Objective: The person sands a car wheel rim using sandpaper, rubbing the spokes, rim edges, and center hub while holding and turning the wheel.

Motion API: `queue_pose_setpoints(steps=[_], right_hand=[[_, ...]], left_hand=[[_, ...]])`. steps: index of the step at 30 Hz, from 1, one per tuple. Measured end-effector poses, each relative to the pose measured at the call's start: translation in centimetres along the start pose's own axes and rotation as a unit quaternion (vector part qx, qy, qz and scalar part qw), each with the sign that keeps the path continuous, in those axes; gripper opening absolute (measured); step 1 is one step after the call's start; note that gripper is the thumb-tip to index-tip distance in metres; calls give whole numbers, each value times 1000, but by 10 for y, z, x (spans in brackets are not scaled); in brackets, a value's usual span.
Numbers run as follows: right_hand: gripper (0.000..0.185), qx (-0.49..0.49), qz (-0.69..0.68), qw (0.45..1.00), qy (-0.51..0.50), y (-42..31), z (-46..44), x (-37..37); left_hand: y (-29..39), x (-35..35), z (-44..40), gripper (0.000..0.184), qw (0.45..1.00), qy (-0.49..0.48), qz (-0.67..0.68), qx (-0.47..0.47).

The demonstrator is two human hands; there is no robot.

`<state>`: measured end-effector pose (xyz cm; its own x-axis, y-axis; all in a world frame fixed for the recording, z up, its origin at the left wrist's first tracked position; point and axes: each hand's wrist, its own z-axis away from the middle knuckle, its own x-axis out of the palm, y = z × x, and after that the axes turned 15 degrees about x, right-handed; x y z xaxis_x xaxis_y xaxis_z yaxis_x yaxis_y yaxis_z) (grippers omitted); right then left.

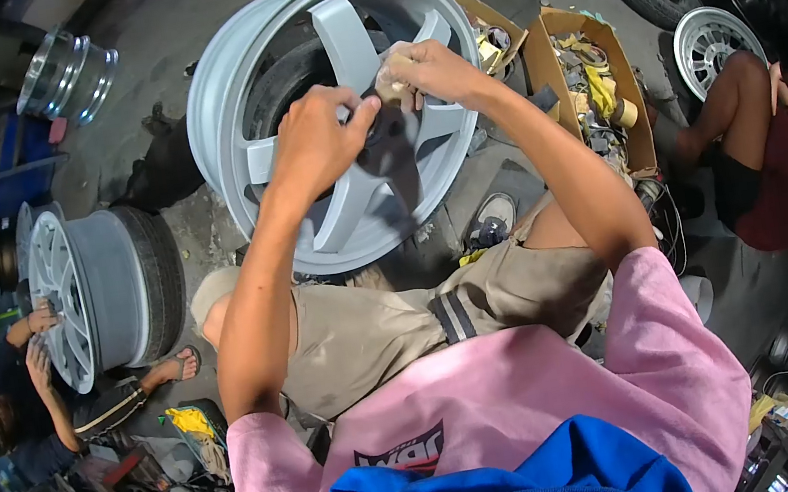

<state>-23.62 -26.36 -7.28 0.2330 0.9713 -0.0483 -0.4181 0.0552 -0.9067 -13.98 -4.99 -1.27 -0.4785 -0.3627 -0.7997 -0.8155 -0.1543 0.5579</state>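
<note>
In front of me stands a large grey spoked wheel rim [344, 40], tilted between my knees. My left hand [323, 137] is over its hub, fingers curled and thumb near the index finger; what they grip, if anything, is hidden. Pinched in my right hand [441, 76] is a pale tan piece of sandpaper [394, 67], held against the upper right spokes beside the hub. Shadows of my hands fall across the lower right spokes. A dark tyre [296, 84] shows through the gaps behind the spokes.
A cardboard box [638, 101] of tape rolls and scraps stands right of the rim, a second box [481, 7] behind it. One person [785, 161] crouches at right near another wheel [716, 45]. At left, another person [28, 398] touches a wheel on a tyre [98, 288].
</note>
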Motion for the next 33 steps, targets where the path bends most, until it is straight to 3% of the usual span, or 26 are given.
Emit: queue_pose_setpoints(steps=[2,3,5,6,8,9,10,11,12,14,16,19,20,22,24,26,27,29,31,33], right_hand=[[37,20,-27,999,-8,4,1,-1],[36,15,-106,994,-3,5,0,-2],[34,-22,-258,966,-10,7,7,-13],[37,-46,-285,957,-12,5,12,-23],[34,-62,-257,960,90,9,31,-29],[34,-63,-257,960,91,18,37,-31],[29,-128,-83,970,189,35,39,-32],[24,-184,95,938,278,54,42,-32],[24,-181,93,938,280,70,49,-30],[18,-178,377,866,276,98,62,-20],[16,-143,364,887,246,120,69,-5],[15,-112,363,901,207,126,74,0],[16,-117,376,897,202,125,77,-2],[19,-122,388,886,221,119,74,-8],[24,-129,398,877,236,120,60,-13],[35,2,462,868,180,127,44,-16],[42,53,387,911,130,127,42,-10],[42,22,402,913,70,162,23,8],[43,-9,418,908,13,168,21,28],[35,114,302,946,34,169,39,64]], left_hand=[[-12,2,-9,32,1000,18,15,1],[-15,0,-14,30,986,52,152,-40],[-21,-9,-17,31,919,131,353,-115],[-7,-20,-16,32,859,219,449,-110],[15,-55,-4,30,805,260,531,-55],[26,-67,5,30,832,307,460,-39],[32,-76,14,30,853,350,386,-22],[26,-80,27,31,878,371,302,11],[15,-86,41,32,895,389,214,43],[-5,-98,64,37,901,413,135,11],[-21,-111,83,36,901,412,138,-4],[-37,-116,110,40,950,285,93,-86],[-36,-112,119,40,951,283,93,-86],[-33,-102,140,43,981,109,33,-160],[-39,-80,166,47,986,24,26,-164],[-38,-56,188,52,983,-57,-31,-172],[-39,-39,196,52,982,-58,-31,-175],[-44,-8,210,56,986,33,38,-158],[-53,4,212,58,984,14,-8,-180],[-57,7,209,60,978,-6,-55,-202]])
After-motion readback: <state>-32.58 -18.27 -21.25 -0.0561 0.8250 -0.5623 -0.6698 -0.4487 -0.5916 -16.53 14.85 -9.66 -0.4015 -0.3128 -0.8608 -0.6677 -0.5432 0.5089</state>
